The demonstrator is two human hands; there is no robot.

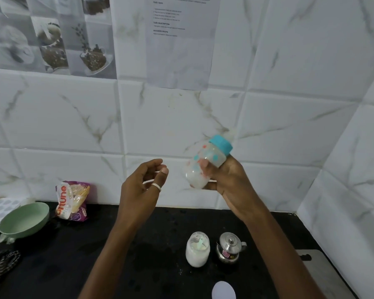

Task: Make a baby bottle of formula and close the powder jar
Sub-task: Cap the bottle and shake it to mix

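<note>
Head view: right hand (227, 180) is clasping the tilted baby bottle (205, 162) above the black counter (117, 244); left hand (141, 188) is hovering loosely curled, empty; powder jar (197, 249) is standing uncovered below, white lid (223, 290) lying nearer.

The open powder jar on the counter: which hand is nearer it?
Right. The right hand, holding the baby bottle, is raised above the powder jar; the empty left hand is up and further left.

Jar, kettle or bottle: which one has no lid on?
The jar of white powder: its mouth is open, with its white lid lying apart on the counter. The bottle has a blue cap; the kettle is lidded.
</note>
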